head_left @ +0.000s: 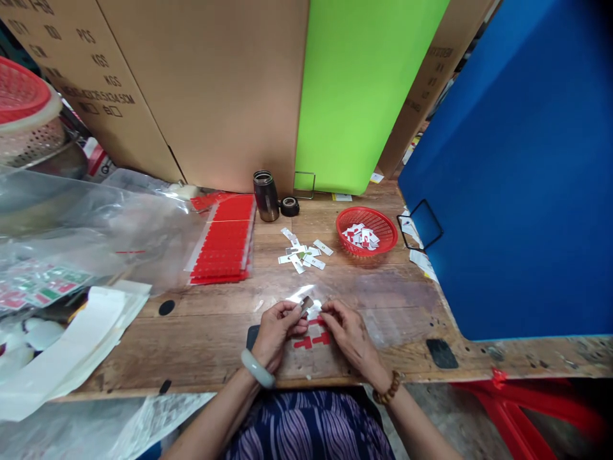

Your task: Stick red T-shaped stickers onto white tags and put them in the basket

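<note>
My left hand (280, 327) pinches a small grey card-like piece (305, 304) just above the wooden table (201, 332). Close beside it, my right hand (345, 331) has its fingers curled and pinches a clear plastic sleeve (306, 295) with red marks (313, 338) on it. The two hands nearly touch over the sleeve. A pile of small white cards (302, 252) lies beyond the hands. A round red basket (366, 230) to the right of the pile holds more white and red pieces.
A stack of red-edged bags (224, 246) lies left of the cards. Clear plastic bags (71, 236) and white paper strips (67, 345) cover the left side. A dark metal cup (265, 195) and tape roll (290, 206) stand by cardboard, green and blue panels.
</note>
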### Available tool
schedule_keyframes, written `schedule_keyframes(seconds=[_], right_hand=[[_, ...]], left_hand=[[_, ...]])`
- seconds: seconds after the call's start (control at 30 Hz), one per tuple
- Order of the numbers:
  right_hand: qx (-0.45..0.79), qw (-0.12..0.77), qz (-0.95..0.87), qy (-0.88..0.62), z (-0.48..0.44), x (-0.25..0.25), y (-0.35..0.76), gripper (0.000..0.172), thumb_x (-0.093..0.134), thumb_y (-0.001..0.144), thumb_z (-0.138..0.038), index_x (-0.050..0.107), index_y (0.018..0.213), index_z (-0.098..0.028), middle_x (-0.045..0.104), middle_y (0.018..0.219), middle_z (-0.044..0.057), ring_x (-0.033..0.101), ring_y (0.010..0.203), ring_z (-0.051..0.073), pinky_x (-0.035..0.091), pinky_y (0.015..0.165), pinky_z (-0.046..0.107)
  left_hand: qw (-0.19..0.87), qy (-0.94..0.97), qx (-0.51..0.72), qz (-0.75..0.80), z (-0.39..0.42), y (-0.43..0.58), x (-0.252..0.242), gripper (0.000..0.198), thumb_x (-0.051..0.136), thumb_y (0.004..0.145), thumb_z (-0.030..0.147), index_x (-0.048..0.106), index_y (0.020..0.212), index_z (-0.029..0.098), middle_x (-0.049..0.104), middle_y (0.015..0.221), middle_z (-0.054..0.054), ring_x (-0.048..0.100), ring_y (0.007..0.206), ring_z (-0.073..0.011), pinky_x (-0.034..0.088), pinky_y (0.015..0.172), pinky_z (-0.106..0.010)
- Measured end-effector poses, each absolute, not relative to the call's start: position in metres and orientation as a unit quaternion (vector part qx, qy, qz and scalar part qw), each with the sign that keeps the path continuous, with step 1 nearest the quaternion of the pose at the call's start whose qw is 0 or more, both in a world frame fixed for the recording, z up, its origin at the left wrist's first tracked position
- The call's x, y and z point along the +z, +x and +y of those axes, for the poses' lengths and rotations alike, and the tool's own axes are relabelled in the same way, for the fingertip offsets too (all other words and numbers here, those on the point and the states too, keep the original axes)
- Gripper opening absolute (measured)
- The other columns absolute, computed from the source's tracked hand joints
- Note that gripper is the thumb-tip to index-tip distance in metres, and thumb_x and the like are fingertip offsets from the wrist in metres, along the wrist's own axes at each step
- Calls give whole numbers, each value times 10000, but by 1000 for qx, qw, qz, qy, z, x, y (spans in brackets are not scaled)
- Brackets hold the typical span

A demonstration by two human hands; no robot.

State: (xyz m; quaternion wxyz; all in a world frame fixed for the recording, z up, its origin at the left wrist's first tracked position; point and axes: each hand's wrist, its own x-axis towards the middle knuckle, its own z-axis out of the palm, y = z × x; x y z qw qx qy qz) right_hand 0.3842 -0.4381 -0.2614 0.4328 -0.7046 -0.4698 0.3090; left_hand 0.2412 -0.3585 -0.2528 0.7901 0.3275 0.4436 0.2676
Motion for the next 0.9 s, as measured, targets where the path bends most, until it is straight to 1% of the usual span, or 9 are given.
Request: schedule_keyframes(seconds=[0.07, 0.13, 0.23, 0.37, 0.43, 0.57, 0.63, 0.77, 0.9], right_hand=[[257, 381, -519, -721, -441, -266, 385, 112, 463, 845, -185, 571, 815, -186, 568, 823, 39, 525, 798, 182, 422, 745, 322], [235, 352, -542, -726, -442, -270, 383, 121, 447, 844, -158, 561, 817, -191, 550, 831, 39, 520, 812, 186, 416, 758, 326], [221, 330, -551, -734, -440, -273, 382, 115, 433, 836, -129, 522, 808, -197, 526, 825, 32, 516, 800, 183, 410, 741, 315], [219, 309, -555, -741, -436, -273, 383, 132, 434, 801, -88, 478, 749, -201, 510, 786, 19, 504, 740, 174, 397, 680, 296], [221, 308, -555, -741, -436, -271, 383, 143, 428, 802, -77, 476, 747, -200, 507, 783, 18, 502, 736, 173, 397, 676, 295], [205, 346, -548, -733, -441, -271, 378, 157, 432, 831, -81, 528, 869, -198, 521, 868, 43, 513, 828, 189, 411, 733, 305], [204, 365, -541, -730, -443, -273, 375, 172, 426, 851, -93, 554, 891, -201, 520, 887, 49, 515, 838, 188, 413, 738, 301], [210, 374, -517, -741, -443, -274, 373, 177, 434, 848, -91, 568, 806, -198, 516, 841, 37, 513, 791, 178, 402, 713, 292], [215, 358, -511, -751, -439, -275, 376, 144, 467, 807, -76, 525, 748, -194, 509, 794, 20, 494, 773, 178, 377, 703, 294]], left_hand=[[789, 319, 266, 454, -353, 242, -254, 204, 748, 669, 198, 590, 748, 96, 676, 666, -59, 638, 532, -102, 541, 554, -187], [784, 313, 264, 466, -349, 245, -256, 154, 713, 705, 153, 577, 746, 92, 679, 673, -72, 654, 555, -118, 552, 569, -202], [779, 310, 265, 476, -346, 249, -259, 97, 653, 746, 81, 566, 787, 91, 683, 667, -76, 666, 572, -126, 558, 582, -209], [772, 314, 264, 486, -346, 255, -263, 144, 625, 748, 17, 565, 860, 85, 685, 651, -70, 668, 561, -119, 555, 582, -196], [767, 318, 265, 490, -347, 257, -265, 176, 634, 736, 6, 567, 879, 83, 688, 651, -71, 678, 582, -128, 554, 584, -190], [762, 323, 270, 492, -350, 260, -268, 216, 677, 693, 6, 573, 861, 93, 695, 667, -62, 694, 632, -145, 552, 598, -183], [762, 325, 269, 491, -350, 260, -269, 217, 688, 683, 14, 575, 849, 96, 699, 675, -62, 696, 640, -148, 552, 603, -185], [762, 329, 266, 491, -350, 260, -270, 215, 681, 689, 15, 575, 857, 97, 711, 713, -77, 700, 664, -154, 552, 616, -188], [756, 331, 267, 498, -351, 261, -269, 232, 672, 695, 6, 567, 877, 104, 708, 692, -65, 698, 653, -146, 547, 603, -178]])
